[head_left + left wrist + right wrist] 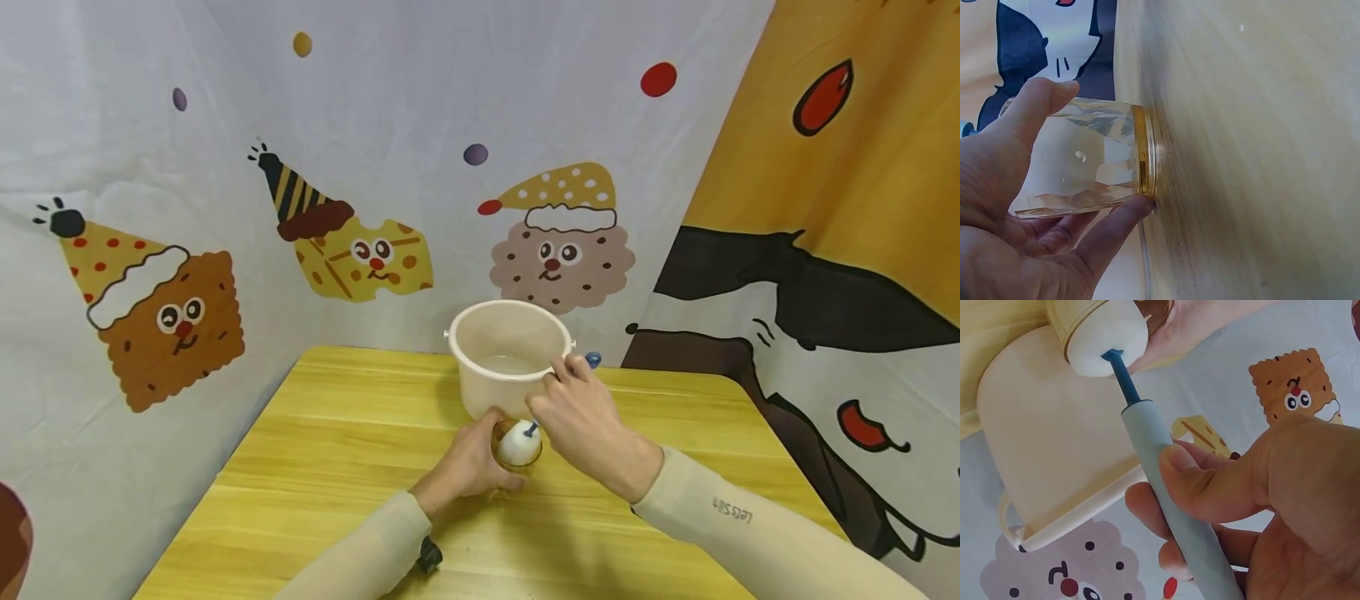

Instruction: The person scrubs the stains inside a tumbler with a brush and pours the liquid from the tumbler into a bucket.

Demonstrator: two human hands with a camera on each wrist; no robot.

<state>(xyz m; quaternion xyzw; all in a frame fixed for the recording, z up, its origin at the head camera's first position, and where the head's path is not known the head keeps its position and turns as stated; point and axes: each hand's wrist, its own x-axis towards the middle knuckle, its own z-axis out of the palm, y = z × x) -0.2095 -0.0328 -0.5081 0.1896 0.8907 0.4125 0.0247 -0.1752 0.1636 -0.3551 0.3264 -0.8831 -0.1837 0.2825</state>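
My left hand holds a clear amber-tinted glass, thumb along one side and fingers around the other. The base of the glass is right at the tabletop, with its mouth upward. Inside the mouth sits the white sponge head of a cup brush. My right hand grips the brush's light blue handle between thumb and fingers, the handle slanting up to the right. A darker blue stem joins handle and sponge. The lower part of the sponge is hidden in the glass.
Just behind the hands stands a cream bucket with some liquid in its bottom. The wood-patterned table ends at a printed cloth backdrop. A small black object shows at the left sleeve.
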